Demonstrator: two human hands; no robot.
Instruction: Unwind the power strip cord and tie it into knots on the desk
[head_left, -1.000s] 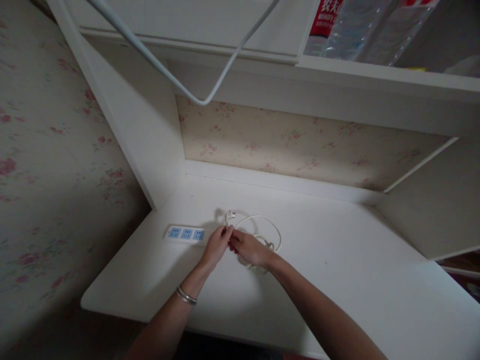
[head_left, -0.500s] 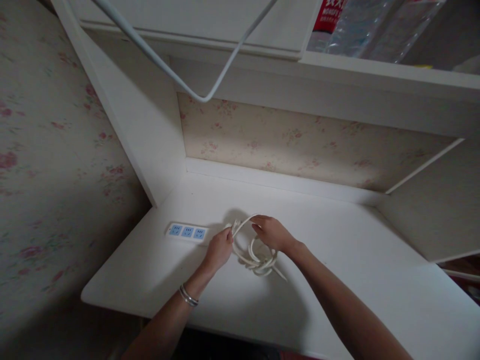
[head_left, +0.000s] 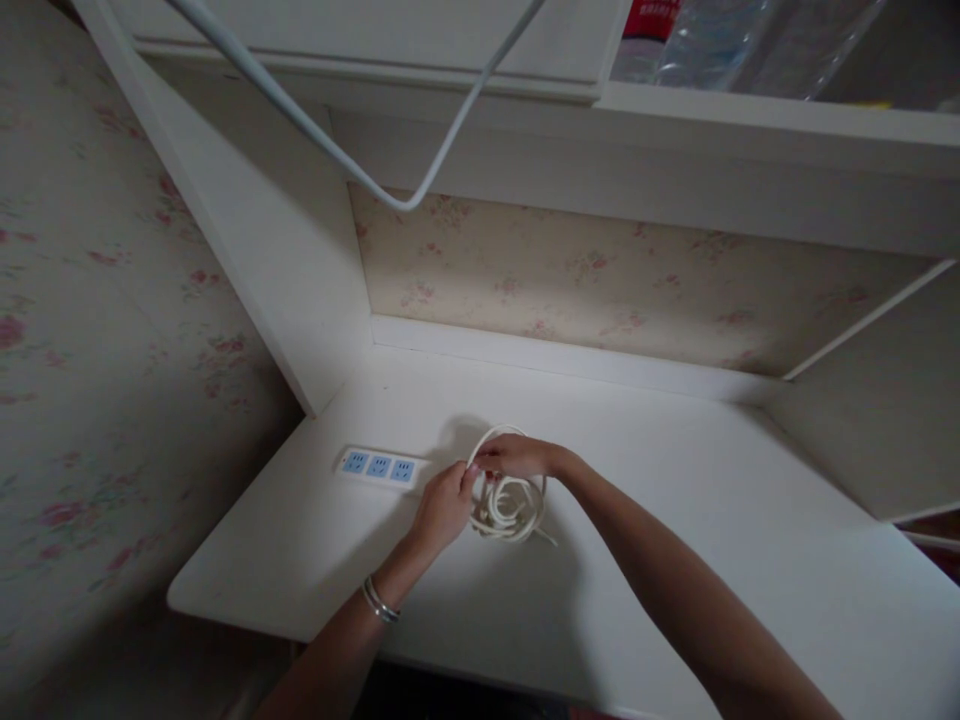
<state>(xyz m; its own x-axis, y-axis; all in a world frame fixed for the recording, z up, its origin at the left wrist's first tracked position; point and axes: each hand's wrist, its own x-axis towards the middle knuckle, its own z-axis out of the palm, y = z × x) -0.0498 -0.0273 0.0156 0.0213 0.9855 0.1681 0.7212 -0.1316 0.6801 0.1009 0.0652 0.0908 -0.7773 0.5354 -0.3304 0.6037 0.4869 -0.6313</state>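
A white power cord hangs in loose coils over the desk, its loops beneath and between my hands. My left hand is closed around the coil's left side and wears silver bangles at the wrist. Touching it from the right, my right hand has its fingers bent onto the cord near the left thumb; its fingertips are partly hidden. Left of my hands lies a white power strip with three blue sockets, flat on the desk. A short length of cord sticks out at the coil's lower right.
The white desk has a rounded front left corner. A thick white cable loops down close to the camera. Above the desk, a shelf holds clear plastic bottles. Side panels and flowered wallpaper enclose the desk.
My right hand has moved left along the cord to meet my left hand. The raised loop has been drawn in, and the coil looks rounder. The view has shifted slightly.
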